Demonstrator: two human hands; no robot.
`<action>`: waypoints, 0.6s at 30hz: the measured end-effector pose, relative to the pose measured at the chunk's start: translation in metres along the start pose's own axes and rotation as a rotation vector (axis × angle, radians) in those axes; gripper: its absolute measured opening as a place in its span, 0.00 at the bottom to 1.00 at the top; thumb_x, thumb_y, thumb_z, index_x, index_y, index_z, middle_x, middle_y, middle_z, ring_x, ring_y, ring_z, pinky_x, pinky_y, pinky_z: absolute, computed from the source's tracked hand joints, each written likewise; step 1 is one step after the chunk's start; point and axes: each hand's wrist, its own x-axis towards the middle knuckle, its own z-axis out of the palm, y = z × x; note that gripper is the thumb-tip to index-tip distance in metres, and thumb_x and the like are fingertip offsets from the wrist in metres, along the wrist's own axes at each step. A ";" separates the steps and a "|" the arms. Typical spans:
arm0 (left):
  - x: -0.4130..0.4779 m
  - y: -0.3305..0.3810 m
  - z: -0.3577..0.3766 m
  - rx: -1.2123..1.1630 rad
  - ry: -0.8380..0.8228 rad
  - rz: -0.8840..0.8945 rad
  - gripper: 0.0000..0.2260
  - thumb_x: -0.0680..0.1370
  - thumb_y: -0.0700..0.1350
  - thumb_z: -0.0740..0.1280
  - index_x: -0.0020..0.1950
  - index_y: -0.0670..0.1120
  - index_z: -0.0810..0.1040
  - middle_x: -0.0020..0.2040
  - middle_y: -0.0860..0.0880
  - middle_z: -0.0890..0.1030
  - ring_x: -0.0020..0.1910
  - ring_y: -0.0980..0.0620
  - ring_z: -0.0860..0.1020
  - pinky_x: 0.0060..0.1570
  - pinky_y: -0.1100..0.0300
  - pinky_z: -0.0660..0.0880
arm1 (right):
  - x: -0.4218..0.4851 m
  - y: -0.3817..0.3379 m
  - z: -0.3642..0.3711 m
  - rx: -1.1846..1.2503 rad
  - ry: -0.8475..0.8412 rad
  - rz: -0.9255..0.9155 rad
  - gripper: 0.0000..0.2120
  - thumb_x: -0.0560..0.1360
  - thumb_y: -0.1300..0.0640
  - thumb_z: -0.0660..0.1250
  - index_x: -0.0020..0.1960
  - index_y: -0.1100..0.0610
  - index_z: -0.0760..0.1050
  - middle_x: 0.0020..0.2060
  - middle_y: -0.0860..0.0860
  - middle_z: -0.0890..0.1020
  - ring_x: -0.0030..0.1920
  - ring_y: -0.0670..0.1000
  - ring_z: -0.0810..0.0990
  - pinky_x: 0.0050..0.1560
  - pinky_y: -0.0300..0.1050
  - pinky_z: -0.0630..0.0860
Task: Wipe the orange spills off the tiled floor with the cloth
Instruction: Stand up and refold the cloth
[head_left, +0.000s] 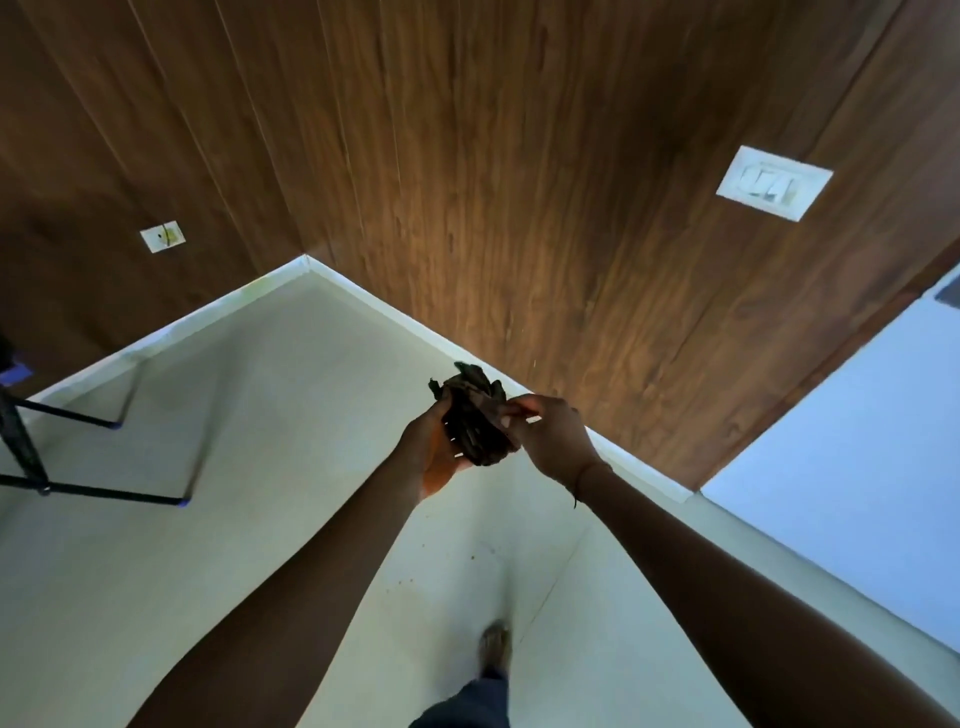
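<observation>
Head view: hands (434, 449) (553, 436) hold cloth (475, 428) lengthwise toward wall (519, 208).

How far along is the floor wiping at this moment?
Done: nothing is clearly finished. Most of the tiled floor looks plain, but I cannot tell whether it has been wiped. In hand: the crumpled dark cloth is held up off the floor, cupped by the left hand and pinched by the right hand. Left: small specks and a faint stain show on the tiles near the foot.
</observation>
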 end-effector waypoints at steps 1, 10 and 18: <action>0.014 0.002 0.008 -0.030 -0.009 -0.013 0.20 0.82 0.55 0.58 0.69 0.46 0.73 0.65 0.43 0.78 0.64 0.42 0.76 0.60 0.42 0.74 | 0.015 0.003 -0.011 -0.005 0.028 -0.005 0.05 0.75 0.57 0.68 0.47 0.49 0.81 0.38 0.40 0.82 0.41 0.38 0.79 0.42 0.24 0.70; 0.115 0.032 0.050 -0.032 0.123 0.026 0.14 0.76 0.52 0.62 0.58 0.52 0.80 0.59 0.46 0.81 0.56 0.46 0.80 0.50 0.50 0.77 | 0.152 0.009 -0.092 0.605 0.030 0.011 0.07 0.81 0.57 0.60 0.53 0.54 0.77 0.50 0.56 0.84 0.54 0.59 0.81 0.56 0.57 0.79; 0.153 0.098 0.080 0.339 -0.021 0.356 0.26 0.74 0.52 0.71 0.70 0.44 0.73 0.66 0.44 0.78 0.66 0.45 0.75 0.66 0.47 0.71 | 0.265 -0.017 -0.109 0.868 -0.496 0.062 0.11 0.76 0.54 0.65 0.55 0.53 0.82 0.57 0.57 0.82 0.61 0.58 0.79 0.61 0.56 0.76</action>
